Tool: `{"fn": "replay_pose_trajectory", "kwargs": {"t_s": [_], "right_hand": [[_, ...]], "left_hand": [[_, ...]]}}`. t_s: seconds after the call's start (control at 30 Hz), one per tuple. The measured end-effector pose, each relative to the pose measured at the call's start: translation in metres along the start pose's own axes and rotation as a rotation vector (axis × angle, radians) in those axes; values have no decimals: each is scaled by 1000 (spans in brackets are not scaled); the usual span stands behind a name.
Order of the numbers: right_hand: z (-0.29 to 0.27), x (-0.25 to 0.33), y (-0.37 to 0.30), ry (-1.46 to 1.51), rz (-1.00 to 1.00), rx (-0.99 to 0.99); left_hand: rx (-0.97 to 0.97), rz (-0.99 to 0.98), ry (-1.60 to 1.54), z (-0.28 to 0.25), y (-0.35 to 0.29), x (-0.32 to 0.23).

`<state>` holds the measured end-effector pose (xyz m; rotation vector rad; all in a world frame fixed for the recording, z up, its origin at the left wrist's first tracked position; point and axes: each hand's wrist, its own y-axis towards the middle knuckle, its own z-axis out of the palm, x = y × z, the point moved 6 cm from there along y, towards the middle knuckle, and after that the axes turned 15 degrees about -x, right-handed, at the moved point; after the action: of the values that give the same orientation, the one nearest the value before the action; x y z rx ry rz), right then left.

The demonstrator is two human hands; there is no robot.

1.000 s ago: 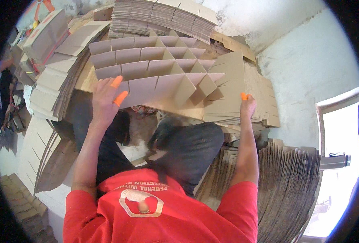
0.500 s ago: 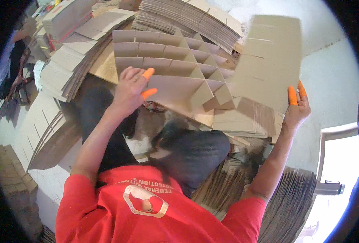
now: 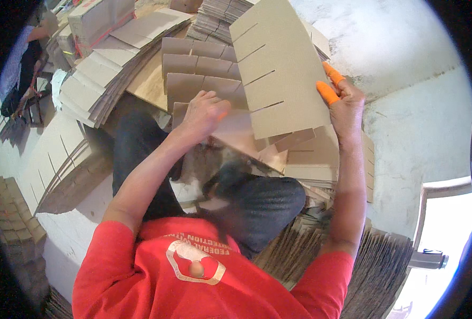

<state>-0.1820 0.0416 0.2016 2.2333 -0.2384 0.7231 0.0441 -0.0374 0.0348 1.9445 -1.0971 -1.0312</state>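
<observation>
My right hand (image 3: pixel 339 101), with orange finger covers, grips the right edge of a slotted cardboard divider (image 3: pixel 278 69). The divider is tilted above a cardboard partition grid (image 3: pixel 204 85), and its slots face left. It hides the grid's right side, so I cannot tell whether the two touch. At the grid's near strip is my left hand (image 3: pixel 206 114), its fingers curled closed. An orange cover shows slightly at its fingertip; what those fingers hold, if anything, is hidden. The grid rests on a wooden board (image 3: pixel 148 85) in front of my crossed legs.
Stacks of slotted cardboard sheets (image 3: pixel 95 80) lie to the left, with another stack (image 3: pixel 55 159) nearer me. More sheets (image 3: pixel 313 159) are right of the board, and upright bundles (image 3: pixel 374 266) stand at lower right. A wall (image 3: pixel 401 106) bounds the right side.
My right hand has brought the divider left and over the grid, turning it so its slots face left. My left hand has moved right and its spread fingers have curled closed.
</observation>
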Motion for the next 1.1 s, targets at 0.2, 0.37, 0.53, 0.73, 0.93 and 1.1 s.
{"fn": "replay_pose_trajectory", "kwargs": {"t_s": [0.2, 0.37, 0.53, 0.73, 0.93, 1.1], "right_hand": [[13, -2, 0, 25, 37, -34], [16, 2, 0, -93, 6, -20], [11, -10, 4, 9, 6, -90], [21, -12, 2, 24, -48, -50], [22, -2, -7, -51, -51, -36], [37, -9, -10, -104, -120, -12]], "left_hand": [[47, -22, 48, 4, -1, 9], [2, -42, 29, 6, -2, 14], [14, -56, -13, 5, 1, 21], [20, -74, -26, 9, 1, 24], [22, -81, -57, 11, 1, 30], [14, -64, -38, 13, 1, 28]]}}
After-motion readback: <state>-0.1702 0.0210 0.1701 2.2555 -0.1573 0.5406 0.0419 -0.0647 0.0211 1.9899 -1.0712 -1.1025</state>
